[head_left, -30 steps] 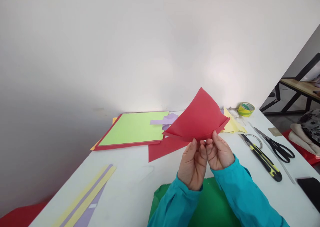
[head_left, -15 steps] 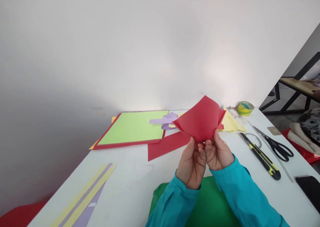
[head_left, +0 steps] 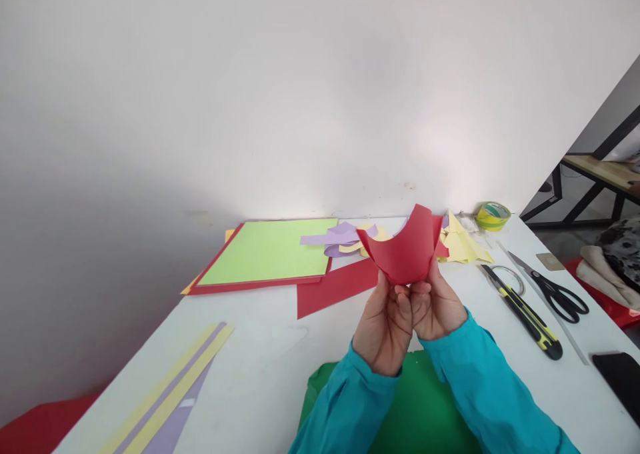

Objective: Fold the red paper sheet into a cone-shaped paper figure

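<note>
A piece of red paper (head_left: 407, 254), curved with pointed upper corners, is raised above the table between my two hands. My left hand (head_left: 384, 324) pinches its lower left edge, thumb in front. My right hand (head_left: 440, 307) grips the lower right edge the same way. The fingertips of both hands meet under the paper, partly hidden behind it. Beneath my forearms lies a green sheet (head_left: 417, 404). Flat on the table behind my left hand is another red paper piece (head_left: 333, 291).
A stack topped by a light green sheet (head_left: 273, 251) lies at the back. Purple paper scraps (head_left: 337, 237) and a folded yellow paper (head_left: 463, 241) are near the wall. To the right are a tape roll (head_left: 493, 215), a utility knife (head_left: 525, 314) and scissors (head_left: 553, 291). Paper strips (head_left: 185, 377) lie left.
The red paper's upper edge has bent from a raised peak into a dipped curve with corners standing up. My hands stay almost in place, still holding it.
</note>
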`<move>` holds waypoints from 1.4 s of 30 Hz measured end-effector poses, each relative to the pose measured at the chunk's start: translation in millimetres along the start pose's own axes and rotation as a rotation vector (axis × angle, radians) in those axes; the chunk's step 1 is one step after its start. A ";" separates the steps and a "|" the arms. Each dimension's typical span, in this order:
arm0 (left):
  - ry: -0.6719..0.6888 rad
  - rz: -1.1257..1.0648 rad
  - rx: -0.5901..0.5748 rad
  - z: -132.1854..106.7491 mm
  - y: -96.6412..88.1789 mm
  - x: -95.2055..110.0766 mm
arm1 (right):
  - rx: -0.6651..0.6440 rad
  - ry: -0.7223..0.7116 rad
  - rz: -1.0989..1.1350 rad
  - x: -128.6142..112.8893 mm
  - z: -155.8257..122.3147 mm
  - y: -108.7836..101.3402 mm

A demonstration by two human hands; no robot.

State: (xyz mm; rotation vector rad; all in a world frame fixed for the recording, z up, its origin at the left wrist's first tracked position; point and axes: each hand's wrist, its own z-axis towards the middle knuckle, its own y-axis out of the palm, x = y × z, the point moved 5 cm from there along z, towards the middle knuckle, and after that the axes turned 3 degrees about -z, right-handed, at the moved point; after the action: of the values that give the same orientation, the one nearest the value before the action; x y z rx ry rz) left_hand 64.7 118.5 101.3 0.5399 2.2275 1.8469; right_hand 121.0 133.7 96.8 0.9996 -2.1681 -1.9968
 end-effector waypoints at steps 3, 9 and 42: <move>0.089 0.009 0.008 0.2 3.1 5.9 | 0.042 -0.060 -0.014 -5.0 1.1 2.2; 0.167 -0.012 0.017 -1.2 7.1 16.0 | 0.183 -0.217 -0.009 -21.9 -0.2 2.2; 0.189 0.037 0.057 -1.7 10.3 31.7 | 0.005 -0.210 -0.076 -26.5 4.7 3.3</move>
State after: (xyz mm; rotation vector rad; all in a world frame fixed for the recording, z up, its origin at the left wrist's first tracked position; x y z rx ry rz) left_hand 36.7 131.2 114.3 0.4355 2.4120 1.9314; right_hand 138.6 150.2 109.4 0.9238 -2.2691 -2.2240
